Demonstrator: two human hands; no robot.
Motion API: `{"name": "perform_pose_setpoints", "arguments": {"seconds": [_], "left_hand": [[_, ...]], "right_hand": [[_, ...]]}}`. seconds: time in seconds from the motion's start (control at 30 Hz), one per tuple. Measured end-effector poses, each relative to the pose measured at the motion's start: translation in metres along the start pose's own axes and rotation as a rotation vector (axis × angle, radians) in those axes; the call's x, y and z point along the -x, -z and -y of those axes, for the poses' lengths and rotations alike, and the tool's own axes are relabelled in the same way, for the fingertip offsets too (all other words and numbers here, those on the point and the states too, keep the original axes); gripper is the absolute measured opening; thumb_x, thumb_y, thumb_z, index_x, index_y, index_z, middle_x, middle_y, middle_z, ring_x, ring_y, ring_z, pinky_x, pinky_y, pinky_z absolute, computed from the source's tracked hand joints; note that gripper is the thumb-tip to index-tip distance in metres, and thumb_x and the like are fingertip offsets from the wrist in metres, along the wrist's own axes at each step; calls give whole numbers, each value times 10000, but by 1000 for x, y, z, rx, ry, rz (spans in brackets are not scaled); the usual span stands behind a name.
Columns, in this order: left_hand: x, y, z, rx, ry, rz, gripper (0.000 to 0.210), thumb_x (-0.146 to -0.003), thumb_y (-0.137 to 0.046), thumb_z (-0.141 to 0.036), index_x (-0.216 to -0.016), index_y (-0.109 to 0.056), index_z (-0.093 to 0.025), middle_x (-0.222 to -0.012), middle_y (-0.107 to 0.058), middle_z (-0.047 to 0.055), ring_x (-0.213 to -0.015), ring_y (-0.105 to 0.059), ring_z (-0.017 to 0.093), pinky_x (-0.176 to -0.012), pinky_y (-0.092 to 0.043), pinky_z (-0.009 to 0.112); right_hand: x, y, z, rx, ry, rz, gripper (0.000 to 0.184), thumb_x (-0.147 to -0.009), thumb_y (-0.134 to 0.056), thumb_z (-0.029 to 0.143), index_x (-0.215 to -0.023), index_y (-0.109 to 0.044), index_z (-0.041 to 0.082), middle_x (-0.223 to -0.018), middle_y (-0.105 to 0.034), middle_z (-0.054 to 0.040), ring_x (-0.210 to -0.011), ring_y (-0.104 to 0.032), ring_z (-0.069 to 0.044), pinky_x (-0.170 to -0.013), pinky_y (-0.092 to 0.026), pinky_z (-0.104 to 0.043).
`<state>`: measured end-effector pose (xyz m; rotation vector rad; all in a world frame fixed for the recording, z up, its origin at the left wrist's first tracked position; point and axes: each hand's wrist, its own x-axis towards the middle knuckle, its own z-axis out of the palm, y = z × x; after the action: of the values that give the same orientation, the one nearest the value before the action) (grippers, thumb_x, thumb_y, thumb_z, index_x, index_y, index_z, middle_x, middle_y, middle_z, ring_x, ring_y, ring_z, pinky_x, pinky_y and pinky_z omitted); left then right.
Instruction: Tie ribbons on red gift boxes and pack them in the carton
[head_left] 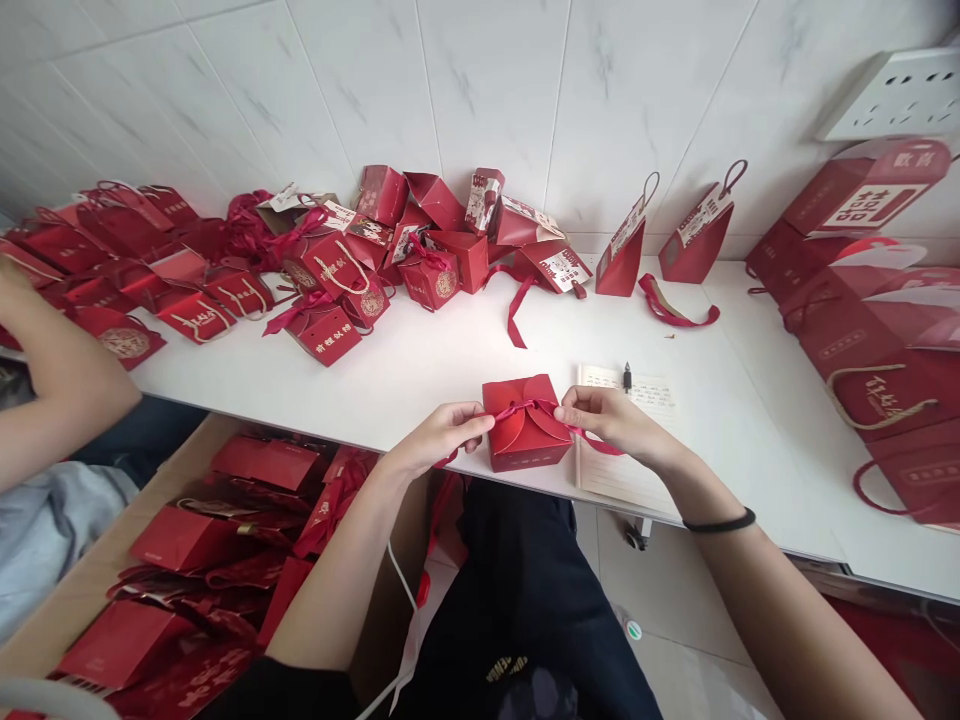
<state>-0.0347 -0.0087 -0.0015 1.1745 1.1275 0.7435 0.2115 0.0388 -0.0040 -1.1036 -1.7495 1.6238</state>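
Observation:
A small red gift box (pixel 530 452) with curved overlapping flaps sits at the front edge of the white table. A dark pink ribbon (pixel 517 408) runs across its top. My left hand (pixel 442 432) pinches the ribbon at the box's left side, and a short tail hangs below the fingers. At the right side, my right hand (pixel 600 412) is closed on the other part of the ribbon, its loose end trailing under the hand. Whether the ribbon is knotted in the middle I cannot tell. Partly beneath my right wrist lies an open notebook (pixel 607 472).
A pen (pixel 627 377) rests on the notebook. Piled red boxes (pixel 326 335) line the wall, with two upright handled boxes (pixel 621 255) and a loose ribbon (pixel 679 315). Red bags (pixel 892 400) crowd the right. Below left stands a filled carton (pixel 202 430); another person's arm (pixel 67 370) is beside it.

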Motion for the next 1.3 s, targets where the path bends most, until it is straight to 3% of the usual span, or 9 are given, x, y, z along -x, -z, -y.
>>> {"name": "perform_pose_setpoints", "arguments": {"seconds": [0.17,0.27,0.43,0.7,0.87,1.07,1.17,1.23,1.3], "left_hand": [[-2,-4,3,259,3,28,425,-706,-680,-475,-552,-429,-169,-526,-345,-57,-455,-320,59,-465,-252,221],[-4,-4,7,277,-3,21,444,-727,-661,-478,-546,-390,-176,-516,-283,-70,-447,-273,55,-463,-223,226],[-7,-1,17,280,-2,13,407,-713,-686,-432,-555,-417,-171,-524,-325,-58,-463,-289,60,-468,-218,224],[-6,12,35,327,9,16,396,-697,-698,-415,-524,-437,-174,-500,-337,-49,-463,-317,76,-494,-270,245],[-9,15,37,373,25,72,416,-687,-698,-417,-490,-425,-172,-467,-287,-55,-449,-281,73,-483,-234,248],[-14,18,28,299,77,95,402,-675,-695,-397,-513,-399,-178,-448,-227,-83,-397,-169,38,-428,-131,223],[-13,20,29,272,4,74,286,-679,-689,-424,-747,-529,-197,-469,-338,-85,-363,-166,27,-390,-126,195],[-12,20,32,227,-76,50,341,-656,-721,-385,-904,-549,-225,-561,-489,-47,-381,-273,39,-395,-200,188],[-12,20,37,146,-132,-6,287,-642,-745,-337,-840,-579,-212,-604,-544,-11,-434,-361,62,-431,-269,199]], "right_hand": [[-1,4,-5,-34,-15,14,480,-713,-651,615,-680,-573,143,-615,-530,4,-582,-444,-112,-594,-359,-245],[-1,9,-8,5,-33,11,457,-776,-602,591,-677,-565,146,-669,-543,-4,-642,-473,-123,-642,-374,-251],[-4,11,-14,-80,-35,5,415,-814,-578,561,-746,-581,152,-788,-569,-25,-827,-530,-169,-800,-401,-279],[-3,11,-18,22,-4,-25,487,-764,-602,625,-648,-512,161,-610,-428,26,-563,-368,-105,-528,-283,-228],[-3,13,-18,75,-5,-13,534,-747,-581,671,-637,-526,151,-585,-378,31,-542,-304,-99,-520,-234,-234],[-5,16,-16,45,-17,87,523,-755,-580,672,-671,-553,157,-629,-459,2,-605,-414,-131,-585,-337,-251],[-5,16,-19,-11,-27,97,519,-743,-603,669,-665,-554,157,-609,-463,2,-585,-423,-128,-576,-363,-251],[-5,17,-23,-31,-32,88,515,-753,-600,663,-657,-552,159,-598,-462,4,-572,-417,-124,-565,-363,-247],[-5,18,-27,-36,-30,87,503,-772,-587,650,-655,-548,162,-597,-465,4,-572,-415,-124,-561,-353,-244]]}}
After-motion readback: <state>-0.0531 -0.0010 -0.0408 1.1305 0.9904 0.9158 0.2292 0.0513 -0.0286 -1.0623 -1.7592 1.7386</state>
